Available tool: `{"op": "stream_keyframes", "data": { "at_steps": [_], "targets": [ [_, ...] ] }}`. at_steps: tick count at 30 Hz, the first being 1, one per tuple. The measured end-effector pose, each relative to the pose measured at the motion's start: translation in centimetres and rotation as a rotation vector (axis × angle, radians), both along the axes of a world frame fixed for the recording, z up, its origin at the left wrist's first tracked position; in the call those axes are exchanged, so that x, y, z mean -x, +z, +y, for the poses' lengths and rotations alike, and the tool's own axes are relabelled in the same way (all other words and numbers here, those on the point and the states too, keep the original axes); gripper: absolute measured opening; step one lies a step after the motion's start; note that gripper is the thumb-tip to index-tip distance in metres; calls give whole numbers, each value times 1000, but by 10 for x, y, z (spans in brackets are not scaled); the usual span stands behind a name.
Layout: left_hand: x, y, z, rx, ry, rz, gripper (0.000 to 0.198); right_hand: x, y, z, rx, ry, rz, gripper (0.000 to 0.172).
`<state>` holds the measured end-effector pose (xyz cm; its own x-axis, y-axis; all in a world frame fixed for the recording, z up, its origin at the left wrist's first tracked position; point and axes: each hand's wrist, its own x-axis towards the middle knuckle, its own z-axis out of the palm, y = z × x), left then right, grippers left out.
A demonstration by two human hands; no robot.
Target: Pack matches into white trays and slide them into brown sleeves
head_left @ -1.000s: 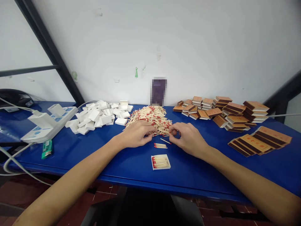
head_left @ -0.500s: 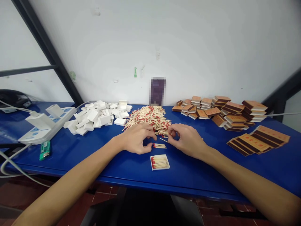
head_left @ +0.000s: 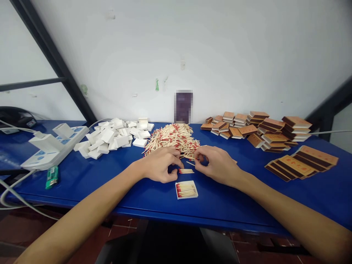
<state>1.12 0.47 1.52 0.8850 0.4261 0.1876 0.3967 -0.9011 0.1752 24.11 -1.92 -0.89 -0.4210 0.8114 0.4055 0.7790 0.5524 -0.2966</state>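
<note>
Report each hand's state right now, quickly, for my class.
Left hand: open, thumb and forefinger apart near the small row of matches.
Right hand: fingers curled beside a single loose match; whether it holds anything cannot be told.

Blue table (head_left: 233,205), left: a power strip (head_left: 56,157) and piled white trays (head_left: 110,135) are borne.
Centre: matches (head_left: 176,135) are heaped, a match-holding tray (head_left: 187,198) set before them.
Right: matchboxes (head_left: 271,138) are stacked, flattened sleeves (head_left: 298,167) fanned.

Matchbox sleeves (head_left: 298,165): red markings too small to read.
</note>
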Motion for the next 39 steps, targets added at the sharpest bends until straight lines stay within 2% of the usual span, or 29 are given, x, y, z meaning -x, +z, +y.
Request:
{"op": "stream_keyframes", "data": {
  "at_steps": [10, 18, 22, 28, 34, 39],
  "targets": [
    [-1, -5, 1, 19, -79, -4, 34, 0, 1, -2, -1, 69, 0, 5],
    [-2, -4, 2, -193, 51, -265, 20, 0, -1, -1, 3, 110, -4, 5],
    [-3, -7, 3, -152, -4, -223, 26, 1, -2, -3, -1, 137, -2, 5],
    [-4, -17, 9, -151, -56, -205, 23, 4, -2, -5, -38, 170, 39, 5],
    [-7, -13, 5, -45, -24, -267, 17, 4, -3, -6, -150, 197, 117, 5],
    [-9, -10, 2, 64, -2, -351, 14, 5, -2, -7, -221, 274, 217, 5]
  ]
}}
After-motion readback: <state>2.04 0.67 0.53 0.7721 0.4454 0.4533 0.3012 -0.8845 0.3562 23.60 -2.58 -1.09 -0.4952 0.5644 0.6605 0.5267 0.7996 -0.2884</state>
